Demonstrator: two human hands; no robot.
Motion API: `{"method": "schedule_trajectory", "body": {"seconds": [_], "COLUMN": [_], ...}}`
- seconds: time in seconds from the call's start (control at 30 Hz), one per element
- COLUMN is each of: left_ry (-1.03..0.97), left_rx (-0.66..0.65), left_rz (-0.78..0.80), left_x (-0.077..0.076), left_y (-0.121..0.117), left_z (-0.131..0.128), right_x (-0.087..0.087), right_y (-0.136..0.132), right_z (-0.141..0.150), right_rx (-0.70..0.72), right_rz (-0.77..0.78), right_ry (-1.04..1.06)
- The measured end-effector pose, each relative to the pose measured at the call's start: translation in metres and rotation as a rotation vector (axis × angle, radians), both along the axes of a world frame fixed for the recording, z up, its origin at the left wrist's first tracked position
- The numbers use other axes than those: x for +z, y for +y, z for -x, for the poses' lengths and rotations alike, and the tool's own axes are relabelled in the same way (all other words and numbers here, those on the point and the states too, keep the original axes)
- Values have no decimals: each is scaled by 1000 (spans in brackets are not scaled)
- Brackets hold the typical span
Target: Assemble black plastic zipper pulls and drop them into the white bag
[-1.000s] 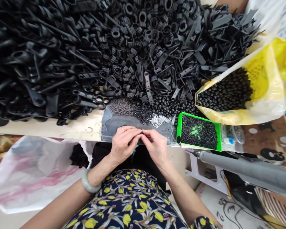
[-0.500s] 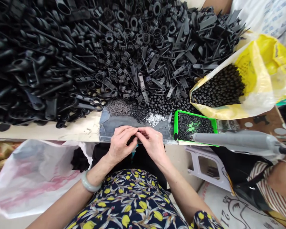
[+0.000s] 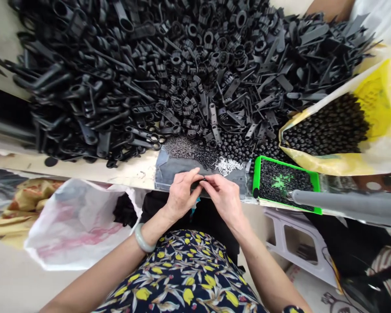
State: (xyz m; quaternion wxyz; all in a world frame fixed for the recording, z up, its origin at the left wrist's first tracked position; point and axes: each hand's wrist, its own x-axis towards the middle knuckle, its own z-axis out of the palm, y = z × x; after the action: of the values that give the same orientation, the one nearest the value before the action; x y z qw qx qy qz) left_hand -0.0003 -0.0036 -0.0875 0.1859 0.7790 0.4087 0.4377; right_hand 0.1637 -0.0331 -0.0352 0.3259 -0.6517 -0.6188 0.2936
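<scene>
Cluttered counter point(image 3: 130, 173), small black part point(image 3: 197, 184) pinched at its near edge

Black plastic pieces point(image 3: 182, 65) heap across the counter toward its far edge; along the near edge lie a dark mat point(image 3: 179, 171), a scatter of white pins point(image 3: 228, 166) and a green-rimmed tray point(image 3: 257, 174) of tiny black bits. Just over the mat's near edge, the left hand point(image 3: 182, 194) and right hand point(image 3: 227, 198) meet around the black part. It looks dark and small, mostly covered, its exact shape too hidden to tell. The left fingers curve around it, one raised, thumb beneath; the right fingers pinch its other side between thumb and forefinger. Compared with half a second ago, the left fingers are more open and more of the part shows. A gray tube point(image 3: 335, 201), below the tray one second ago, now crosses its near right part
</scene>
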Motion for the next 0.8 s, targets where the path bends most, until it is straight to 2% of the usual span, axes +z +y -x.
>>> {"method": "schedule_trajectory", "body": {"seconds": [0.37, 0.8], "left_ry": [36, 20], "left_rx": [-15, 20], "left_rz": [-3, -25], "left_x": [-5, -3], "left_y": [0, 0], "left_z": [2, -2], "right_x": [-7, -10], "right_y": [-3, -3], "right_z": [8, 15], "right_rx": [-54, -199], "right_rz": [-103, -58], "right_ry": [-167, -67]}}
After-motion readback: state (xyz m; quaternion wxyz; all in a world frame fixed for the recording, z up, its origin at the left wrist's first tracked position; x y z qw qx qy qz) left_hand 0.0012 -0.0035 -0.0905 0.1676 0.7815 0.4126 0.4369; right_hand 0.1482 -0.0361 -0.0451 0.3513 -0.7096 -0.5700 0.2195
